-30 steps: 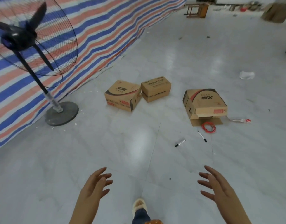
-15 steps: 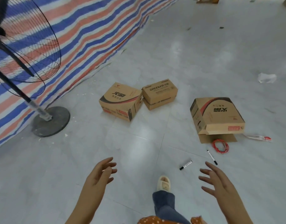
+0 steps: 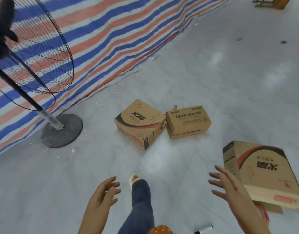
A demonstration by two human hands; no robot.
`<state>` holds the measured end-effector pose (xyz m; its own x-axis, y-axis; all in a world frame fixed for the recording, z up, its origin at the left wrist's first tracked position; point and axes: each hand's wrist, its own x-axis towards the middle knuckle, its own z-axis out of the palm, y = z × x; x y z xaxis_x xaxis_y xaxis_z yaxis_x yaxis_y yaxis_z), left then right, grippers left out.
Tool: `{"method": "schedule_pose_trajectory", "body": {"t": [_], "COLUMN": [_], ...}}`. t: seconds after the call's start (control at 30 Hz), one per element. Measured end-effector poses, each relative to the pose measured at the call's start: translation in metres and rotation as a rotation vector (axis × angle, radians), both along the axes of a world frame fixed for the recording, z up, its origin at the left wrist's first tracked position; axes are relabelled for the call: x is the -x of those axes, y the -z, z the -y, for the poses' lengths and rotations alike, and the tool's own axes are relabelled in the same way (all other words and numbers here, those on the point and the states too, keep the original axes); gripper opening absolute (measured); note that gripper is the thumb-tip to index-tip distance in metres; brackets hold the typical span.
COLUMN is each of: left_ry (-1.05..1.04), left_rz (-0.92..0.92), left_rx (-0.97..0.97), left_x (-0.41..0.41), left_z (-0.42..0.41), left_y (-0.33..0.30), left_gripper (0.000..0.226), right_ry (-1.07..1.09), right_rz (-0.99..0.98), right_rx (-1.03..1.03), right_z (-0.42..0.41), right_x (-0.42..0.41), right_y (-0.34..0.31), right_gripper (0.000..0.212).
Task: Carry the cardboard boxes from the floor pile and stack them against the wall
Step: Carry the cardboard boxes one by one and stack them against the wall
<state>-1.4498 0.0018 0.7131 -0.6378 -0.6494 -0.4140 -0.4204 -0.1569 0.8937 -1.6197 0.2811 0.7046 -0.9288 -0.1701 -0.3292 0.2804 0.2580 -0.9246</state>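
Three cardboard boxes lie on the grey tiled floor. A box with black and red print (image 3: 140, 123) sits in the middle, touching a smaller box marked GREENER (image 3: 188, 121) to its right. A larger box with a red arc (image 3: 260, 173) lies at the right, tilted on an open flap. My left hand (image 3: 104, 194) and my right hand (image 3: 228, 184) reach forward, fingers spread, holding nothing. My right hand is just left of the larger box, not touching it. The striped tarpaulin wall (image 3: 111, 39) runs along the left.
A standing fan (image 3: 32, 53) with a round base (image 3: 61, 130) stands at the left by the tarpaulin. My leg and slipper (image 3: 134, 179) step forward between my hands. A marker (image 3: 203, 231) and a red cord (image 3: 264, 216) lie near the larger box. Wooden furniture (image 3: 272, 1) stands far back.
I have walked closer to the boxes, which now appear larger and nearer. My right hand has come up beside the larger box. My foot has stepped forward.
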Motion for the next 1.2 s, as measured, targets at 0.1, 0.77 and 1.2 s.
{"method": "schedule_pose_trajectory", "body": {"t": [0.1, 0.77, 1.2], "left_ry": [-0.003, -0.231, -0.478], "left_rz": [0.018, 0.244, 0.563], "left_rx": [0.004, -0.027, -0.41], "left_x": [0.064, 0.386, 0.53], "left_z": [0.039, 0.206, 0.214], "left_y": [0.007, 0.058, 0.327], "left_gripper": [0.022, 0.023, 0.021], "right_ry": [-0.01, -0.413, -0.904], "right_rz": [0.022, 0.245, 0.233], "right_rx": [-0.015, -0.305, -0.8], "right_z": [0.043, 0.251, 0.372], "right_x": [0.057, 0.45, 0.657], "right_y": [0.013, 0.066, 0.332], "right_gripper": [0.025, 0.021, 0.036]}}
